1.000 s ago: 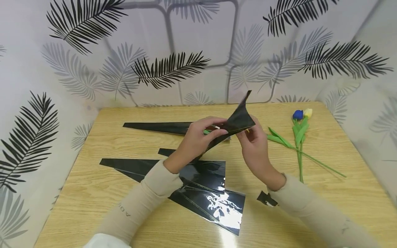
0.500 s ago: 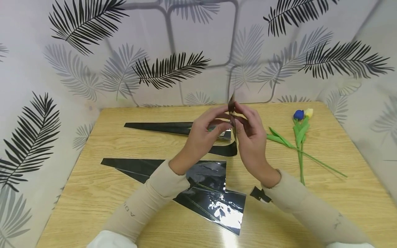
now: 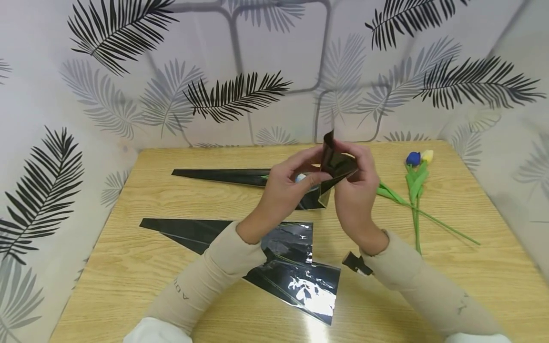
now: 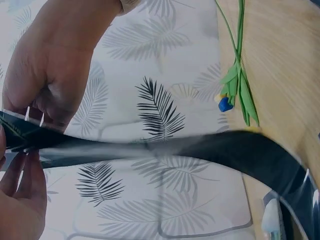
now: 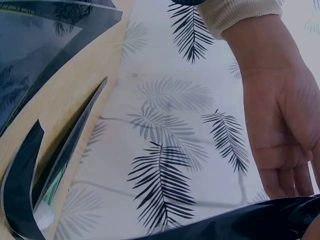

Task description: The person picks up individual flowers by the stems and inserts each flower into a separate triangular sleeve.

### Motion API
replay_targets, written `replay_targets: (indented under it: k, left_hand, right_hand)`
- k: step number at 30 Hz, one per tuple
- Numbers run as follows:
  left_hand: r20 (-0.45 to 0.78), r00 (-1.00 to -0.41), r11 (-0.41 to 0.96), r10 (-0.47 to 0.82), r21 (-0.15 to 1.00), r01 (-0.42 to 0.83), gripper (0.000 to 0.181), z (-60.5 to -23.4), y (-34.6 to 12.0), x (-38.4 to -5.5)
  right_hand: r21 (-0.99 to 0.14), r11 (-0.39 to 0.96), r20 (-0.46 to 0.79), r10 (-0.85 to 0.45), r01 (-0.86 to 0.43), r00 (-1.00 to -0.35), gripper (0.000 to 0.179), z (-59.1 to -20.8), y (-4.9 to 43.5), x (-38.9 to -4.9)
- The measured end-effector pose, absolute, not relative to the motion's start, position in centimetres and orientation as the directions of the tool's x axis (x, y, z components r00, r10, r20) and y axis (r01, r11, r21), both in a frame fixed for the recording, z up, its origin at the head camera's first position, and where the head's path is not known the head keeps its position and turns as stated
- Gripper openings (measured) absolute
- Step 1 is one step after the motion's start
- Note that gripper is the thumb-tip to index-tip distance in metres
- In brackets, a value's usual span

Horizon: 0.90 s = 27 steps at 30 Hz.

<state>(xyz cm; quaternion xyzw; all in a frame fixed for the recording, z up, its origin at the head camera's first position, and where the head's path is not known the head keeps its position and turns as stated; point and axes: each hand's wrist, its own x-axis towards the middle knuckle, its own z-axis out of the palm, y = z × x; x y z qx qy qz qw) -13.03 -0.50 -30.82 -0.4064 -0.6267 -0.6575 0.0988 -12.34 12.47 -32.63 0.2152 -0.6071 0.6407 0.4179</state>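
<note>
Both hands hold a black plastic flower sleeve (image 3: 338,164) above the table in the head view. My left hand (image 3: 296,183) pinches its near edge with the thumb. My right hand (image 3: 359,190) grips its other side, fingers curled behind it. The sleeve's wide end stands apart like a mouth. In the left wrist view its long strip (image 4: 215,145) bends down toward the table. Behind my left hand lies another black sleeve (image 3: 218,176) with a white tulip (image 3: 302,177) in it.
Two glossy black sleeves (image 3: 287,238) overlap on the wooden table (image 3: 107,286) nearer me. A small black scrap (image 3: 355,263) lies by my right wrist. At right rest a blue tulip (image 3: 413,158), a yellow tulip (image 3: 426,156) and a crossing green stem (image 3: 448,226). Patterned cloth (image 3: 279,57) rises behind.
My hands came together with the sleeve edge-on between them, then drew slightly apart, spreading its wide end. The sleeve's narrow part moved off the near sleeves.
</note>
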Motion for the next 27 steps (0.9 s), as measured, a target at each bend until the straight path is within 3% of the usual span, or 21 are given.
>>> replay_targets:
  k: [9, 13, 18, 27]
  left_hand:
    - [0.703, -0.584, -0.227, 0.405, 0.696, 0.681, 0.027, -30.3, -0.6, -12.7]
    - [0.692, -0.606, -0.255, 0.393, 0.715, 0.651, 0.025, -30.8, -0.6, -13.0]
    - [0.670, -0.641, -0.277, 0.375, 0.741, 0.612, 0.025, -31.9, -0.3, -13.7]
    - [0.672, -0.652, -0.272, 0.350, 0.739, 0.616, 0.026, -32.1, -0.4, -13.9]
  right_hand:
    - [-0.517, 0.105, 0.829, 0.306, -0.849, -0.467, 0.021, -30.9, 11.9, -11.4]
    - [-0.498, 0.106, 0.837, 0.317, -0.861, -0.445, 0.027, -30.7, 11.9, -11.3]
    - [-0.498, 0.133, 0.837, 0.333, -0.857, -0.434, 0.016, -30.9, 11.9, -11.3]
    - [-0.492, 0.164, 0.845, 0.326, -0.855, -0.423, 0.009, -32.4, 12.7, -12.3]
